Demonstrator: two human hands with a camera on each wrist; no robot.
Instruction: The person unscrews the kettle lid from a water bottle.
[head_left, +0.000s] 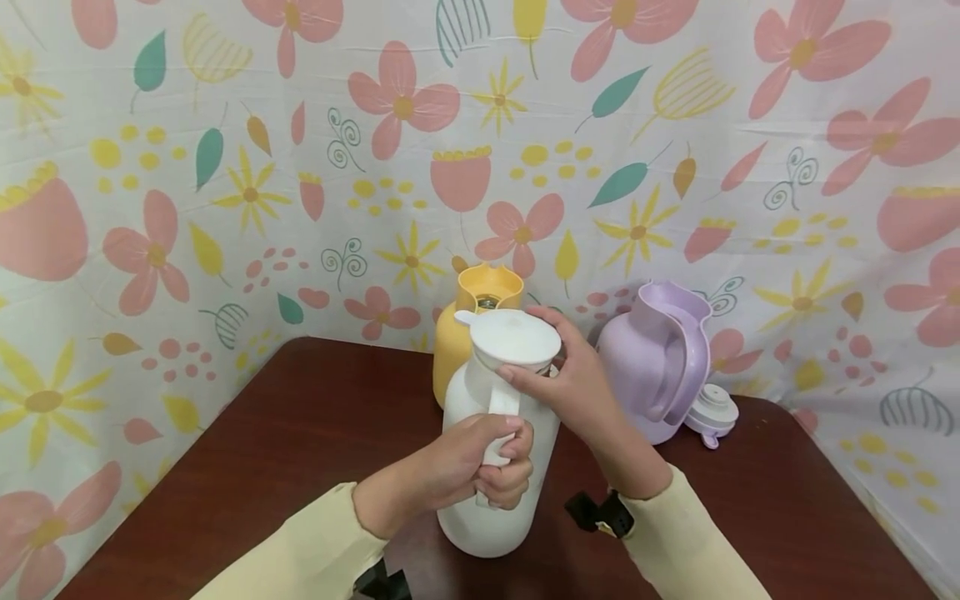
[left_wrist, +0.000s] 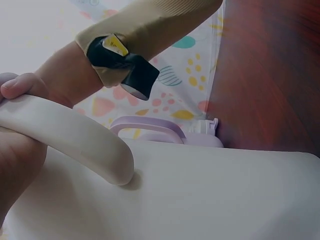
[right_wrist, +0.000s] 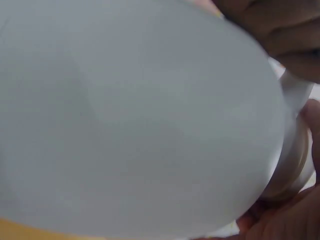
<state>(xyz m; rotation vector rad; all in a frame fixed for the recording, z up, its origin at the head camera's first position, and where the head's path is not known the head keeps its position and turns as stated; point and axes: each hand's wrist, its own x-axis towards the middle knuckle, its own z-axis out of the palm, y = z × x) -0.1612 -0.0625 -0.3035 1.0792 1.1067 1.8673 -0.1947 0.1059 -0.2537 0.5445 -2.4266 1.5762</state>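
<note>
A white thermos jug (head_left: 495, 508) is in front of me in the head view, its body filling most of the right wrist view. My left hand (head_left: 480, 467) grips the jug's handle (left_wrist: 85, 137), fingers curled around it. On top sits a round white lid (head_left: 516, 337) with a small tab toward the left. My right hand (head_left: 573, 387) holds the lid's edge, thumb at the near side and fingers around the far side. Part of the jug's neck is hidden behind this thumb.
Close behind the jug stands a yellow jug (head_left: 447, 342) with an uncovered mouth. To the right is a lilac jug (head_left: 637, 367), also uncovered, with a white and lilac stopper (head_left: 712, 410) beside it. A flower-patterned curtain (head_left: 300, 150) hangs behind the dark wooden table (head_left: 300, 417).
</note>
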